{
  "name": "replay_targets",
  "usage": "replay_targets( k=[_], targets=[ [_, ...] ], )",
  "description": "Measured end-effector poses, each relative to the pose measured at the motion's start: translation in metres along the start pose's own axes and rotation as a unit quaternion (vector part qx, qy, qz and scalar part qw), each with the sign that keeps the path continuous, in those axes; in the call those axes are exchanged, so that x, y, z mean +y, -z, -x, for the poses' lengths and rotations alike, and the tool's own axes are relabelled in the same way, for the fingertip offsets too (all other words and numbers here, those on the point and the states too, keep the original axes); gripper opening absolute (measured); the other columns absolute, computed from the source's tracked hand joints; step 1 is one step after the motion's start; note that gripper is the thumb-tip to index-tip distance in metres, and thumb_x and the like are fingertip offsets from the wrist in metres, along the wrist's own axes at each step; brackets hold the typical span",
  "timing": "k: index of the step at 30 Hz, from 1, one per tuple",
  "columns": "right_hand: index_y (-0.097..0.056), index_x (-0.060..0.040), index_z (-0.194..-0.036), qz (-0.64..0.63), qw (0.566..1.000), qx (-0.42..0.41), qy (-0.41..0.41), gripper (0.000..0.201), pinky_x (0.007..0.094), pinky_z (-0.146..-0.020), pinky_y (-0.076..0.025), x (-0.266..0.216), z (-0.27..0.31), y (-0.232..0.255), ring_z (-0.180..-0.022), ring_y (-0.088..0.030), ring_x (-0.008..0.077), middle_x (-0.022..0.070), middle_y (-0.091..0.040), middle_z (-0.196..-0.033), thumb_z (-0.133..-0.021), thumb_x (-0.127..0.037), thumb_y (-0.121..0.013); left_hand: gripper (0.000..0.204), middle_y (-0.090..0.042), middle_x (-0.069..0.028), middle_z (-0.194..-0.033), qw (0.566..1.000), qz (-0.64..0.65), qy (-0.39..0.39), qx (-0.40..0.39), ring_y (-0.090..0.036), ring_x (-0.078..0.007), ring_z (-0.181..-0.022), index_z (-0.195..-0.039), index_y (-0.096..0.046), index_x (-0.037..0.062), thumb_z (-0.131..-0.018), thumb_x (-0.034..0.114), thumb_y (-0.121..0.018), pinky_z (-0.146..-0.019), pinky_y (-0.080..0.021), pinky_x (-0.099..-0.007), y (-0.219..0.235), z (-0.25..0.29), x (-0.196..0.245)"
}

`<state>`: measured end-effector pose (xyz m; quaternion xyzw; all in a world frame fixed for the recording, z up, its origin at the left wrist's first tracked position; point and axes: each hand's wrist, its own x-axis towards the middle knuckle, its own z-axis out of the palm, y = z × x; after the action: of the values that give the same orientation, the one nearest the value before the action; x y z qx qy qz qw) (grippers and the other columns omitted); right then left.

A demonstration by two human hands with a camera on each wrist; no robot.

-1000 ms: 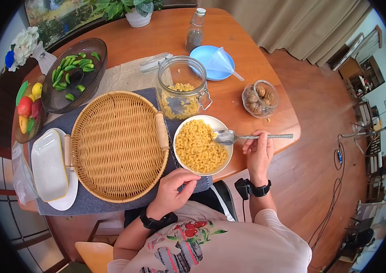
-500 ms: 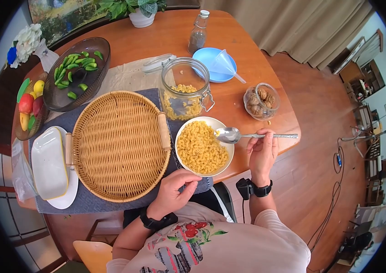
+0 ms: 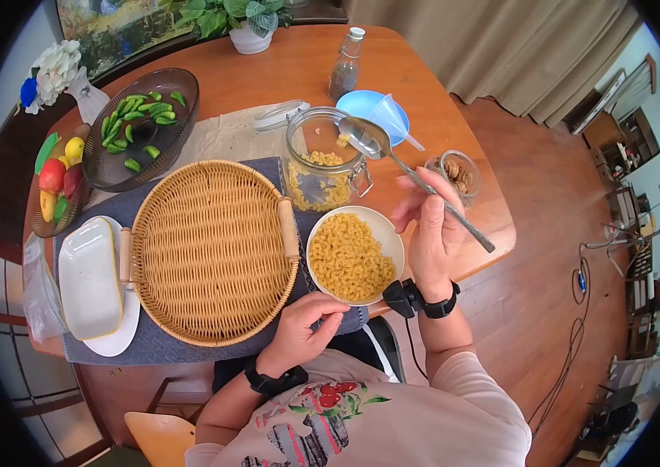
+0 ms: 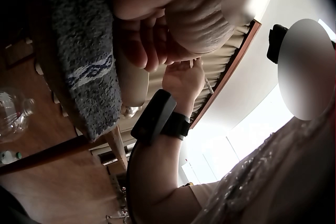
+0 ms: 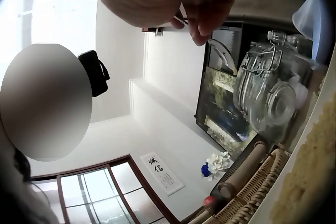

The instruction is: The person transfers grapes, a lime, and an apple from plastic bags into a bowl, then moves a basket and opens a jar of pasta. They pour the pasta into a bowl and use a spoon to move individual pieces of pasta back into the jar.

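The right hand grips the handle of a metal spoon, whose bowl carries a little pasta at the rim of the open glass jar. In the right wrist view the spoon extends from the fingers toward the jar. Pasta also lies in the jar's lower part. The left hand rests at the near rim of a white bowl filled with pasta, fingers bent around its edge. In the left wrist view the left hand's curled fingers touch the bowl's underside.
A wicker tray is left of the bowl. Beyond the jar are a blue plate with a funnel and a bottle. Walnuts in a glass container sit to the right. White dishes, green peppers and fruit stand left.
The right hand has lifted the spoon from above the bowl up and away from the body to the jar's rim. The left hand has stayed at the bowl.
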<state>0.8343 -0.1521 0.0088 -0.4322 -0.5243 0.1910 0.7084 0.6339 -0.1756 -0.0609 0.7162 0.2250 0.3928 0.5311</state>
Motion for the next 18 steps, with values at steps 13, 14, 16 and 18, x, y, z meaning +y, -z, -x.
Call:
replay_targets(
  k=[13,14,16,18],
  targets=[
    [-0.050,-0.0003,-0.097,0.035,0.996,0.085,0.003,0.032,0.0233,-0.049,-0.041,0.003,0.036,0.037,-0.053,-0.050,0.0137,0.0104,-0.054,-0.067,-0.095,-0.029,-0.036,0.013,-0.060,-0.0093,-0.082,1.000,-0.003,-0.013,-0.001,-0.058,-0.0151,-0.067,-0.091,-0.060,0.0003,-0.079,-0.002,-0.058,-0.061,-0.047,-0.0239,0.001,0.000,-0.001],
    [-0.051,0.0001,-0.096,0.081,0.994,0.075,-0.014,0.033,0.0232,-0.050,-0.041,0.007,0.041,0.042,-0.054,-0.050,0.0134,0.0097,-0.054,-0.066,-0.095,-0.030,-0.036,0.013,-0.060,-0.0093,-0.082,1.000,-0.002,-0.013,-0.001,-0.058,-0.0151,-0.067,-0.091,-0.060,0.0003,-0.079,-0.002,-0.058,-0.061,-0.047,-0.0239,0.000,0.000,-0.001],
    [-0.051,0.0005,-0.096,0.131,0.989,0.065,-0.022,0.033,0.0228,-0.051,-0.040,0.012,0.049,0.049,-0.054,-0.050,0.0125,0.0085,-0.053,-0.065,-0.095,-0.029,-0.036,0.013,-0.060,-0.0095,-0.082,1.000,-0.002,-0.015,0.000,-0.058,-0.0152,-0.067,-0.091,-0.060,0.0003,-0.079,-0.002,-0.058,-0.061,-0.047,-0.0240,0.000,0.000,-0.002],
    [-0.052,0.0009,-0.095,0.179,0.982,0.055,-0.030,0.034,0.0224,-0.051,-0.040,0.015,0.054,0.052,-0.055,-0.050,0.0116,0.0073,-0.053,-0.064,-0.095,-0.029,-0.037,0.013,-0.060,-0.0095,-0.082,1.000,0.000,-0.014,0.000,-0.058,-0.0152,-0.067,-0.091,-0.060,0.0003,-0.079,-0.002,-0.057,-0.061,-0.047,-0.0240,0.000,0.000,-0.002]
  ],
)
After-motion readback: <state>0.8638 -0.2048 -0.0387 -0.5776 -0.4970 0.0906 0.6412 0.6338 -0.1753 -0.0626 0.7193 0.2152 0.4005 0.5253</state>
